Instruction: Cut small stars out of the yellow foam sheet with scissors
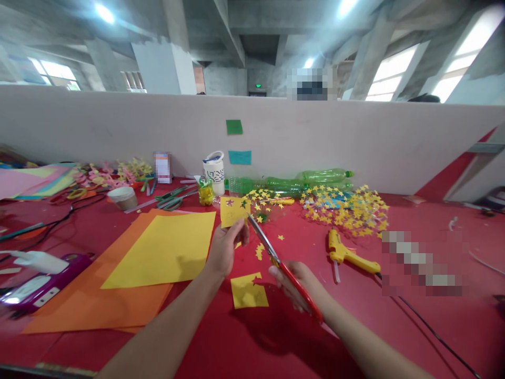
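Pinched in my left hand (pixel 224 247) is a small square of yellow paper (pixel 233 212), held up off the table with star-shaped cuts along its upper edge. My right hand (pixel 295 284) is wrapped round red-handled scissors (pixel 298 287), whose blades point up and left to the paper's right edge. Whether the blade tips touch the paper I cannot tell. Under my hands lies another yellow square (pixel 249 292) with a notch cut in its top edge. Yellow scraps (pixel 259 251) and a loose yellow star (pixel 281 237) rest just beyond the scissors.
Large yellow (pixel 165 252) and orange sheets (pixel 98 295) lie at left, beside a purple power strip (pixel 47 287). A yellow glue gun (pixel 351 255) with its cord is at right. Farther back are star-covered strands (pixel 355 210), green bottles (pixel 286 185) and a white holder (pixel 213 176).
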Action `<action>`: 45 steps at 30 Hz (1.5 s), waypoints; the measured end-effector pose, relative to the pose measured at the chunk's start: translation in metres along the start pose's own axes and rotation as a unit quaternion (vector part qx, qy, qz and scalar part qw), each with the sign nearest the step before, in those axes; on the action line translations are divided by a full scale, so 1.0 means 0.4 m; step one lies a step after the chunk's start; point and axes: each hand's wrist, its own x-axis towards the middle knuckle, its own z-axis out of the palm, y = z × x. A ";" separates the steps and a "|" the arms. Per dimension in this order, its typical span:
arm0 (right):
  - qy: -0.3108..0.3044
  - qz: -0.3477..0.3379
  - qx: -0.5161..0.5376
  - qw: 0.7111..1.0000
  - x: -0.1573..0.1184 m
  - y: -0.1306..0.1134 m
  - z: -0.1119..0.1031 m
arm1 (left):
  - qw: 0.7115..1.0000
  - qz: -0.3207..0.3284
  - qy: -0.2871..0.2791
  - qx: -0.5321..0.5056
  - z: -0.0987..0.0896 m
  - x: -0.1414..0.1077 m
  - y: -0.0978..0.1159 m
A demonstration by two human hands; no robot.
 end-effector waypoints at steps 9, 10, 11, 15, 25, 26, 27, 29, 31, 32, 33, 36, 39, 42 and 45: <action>-0.057 0.003 -0.007 0.998 -0.010 -0.016 -0.012 | 0.999 0.011 0.019 0.040 -0.011 0.010 0.008; -0.063 0.000 -0.007 0.998 -0.012 -0.017 -0.014 | 0.999 0.015 0.018 0.045 -0.013 0.012 0.008; -0.067 -0.002 -0.006 0.998 -0.013 -0.018 -0.015 | 0.998 0.019 0.017 0.049 -0.015 0.013 0.008; -0.073 -0.006 -0.001 0.997 -0.016 -0.018 -0.017 | 0.998 0.027 0.003 0.065 -0.018 0.016 0.008; -0.084 -0.014 -0.004 0.996 -0.016 -0.022 -0.023 | 0.998 0.012 -0.006 0.063 -0.021 0.019 0.011; -0.083 -0.009 -0.006 0.997 -0.015 -0.021 -0.023 | 0.998 0.014 -0.008 0.066 -0.021 0.020 0.011; -0.080 -0.005 -0.006 0.997 -0.014 -0.020 -0.023 | 0.998 0.017 -0.009 0.068 -0.022 0.020 0.011; -0.075 0.003 -0.004 0.997 -0.012 -0.018 -0.024 | 0.997 0.019 -0.012 0.070 -0.024 0.021 0.010; -0.072 0.007 0.001 0.997 -0.011 -0.016 -0.023 | 0.997 0.020 -0.013 0.068 -0.026 0.022 0.009; -0.070 0.007 0.003 0.997 -0.011 -0.016 -0.023 | 0.998 0.021 -0.015 0.066 -0.028 0.022 0.008; -0.069 0.005 0.003 0.998 -0.011 -0.015 -0.022 | 0.998 0.023 -0.017 0.063 -0.029 0.023 0.008; -0.065 -0.001 0.001 0.998 -0.012 -0.016 -0.022 | 0.998 0.023 -0.025 0.059 -0.033 0.025 0.006; -0.066 -0.008 -0.001 0.998 -0.012 -0.017 -0.024 | 0.998 0.017 -0.025 0.059 -0.035 0.026 0.008; -0.068 0.000 -0.006 0.998 -0.011 -0.018 -0.030 | 0.998 0.015 -0.030 0.062 -0.037 0.027 0.013; -0.071 0.012 -0.018 0.997 -0.009 -0.018 -0.036 | 0.995 0.015 -0.048 0.080 -0.041 0.028 0.020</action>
